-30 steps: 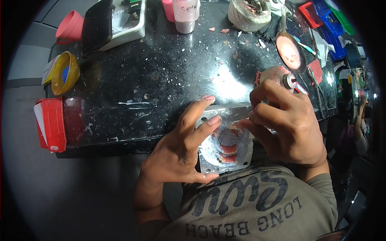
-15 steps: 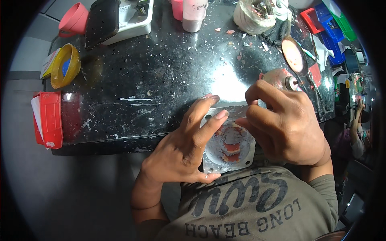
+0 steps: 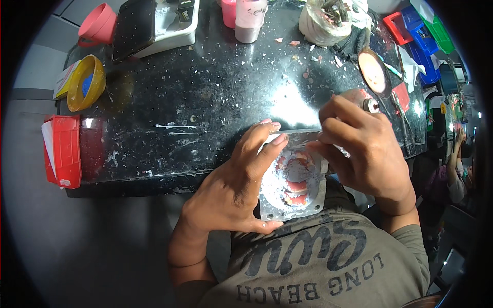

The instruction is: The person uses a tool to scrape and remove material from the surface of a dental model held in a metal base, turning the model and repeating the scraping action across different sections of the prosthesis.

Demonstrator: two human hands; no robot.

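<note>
A square metal flask (image 3: 270, 209) is held at the near edge of the dark bench, against the person's front. Its round hollow has white plaster-like material (image 3: 277, 191) with pink, red and pale pieces (image 3: 297, 186) set in it. My left hand (image 3: 226, 190) grips the flask from the left, fingertips over the far side and thumb at the near edge. Curled over the upper right corner is my right hand (image 3: 364, 149), thumb and fingers closed at the rim; what they hold is mostly hidden. Just beyond it lies a pink-smeared object with a metal fitting (image 3: 371, 105).
On the bench (image 3: 154, 97) stand a red bin (image 3: 69, 156), yellow bowl (image 3: 77, 100), pink cup (image 3: 102, 23), lidded container (image 3: 172, 40), powder cup (image 3: 247, 28), cluttered pot (image 3: 323, 33), long-handled spoon (image 3: 372, 72) and coloured bins (image 3: 436, 36). A co-worker (image 3: 454, 182) is at far right.
The flask has shifted slightly to the right with my left hand. My right hand has moved a little at the rim, and the flask's hollow shows more brightly lit.
</note>
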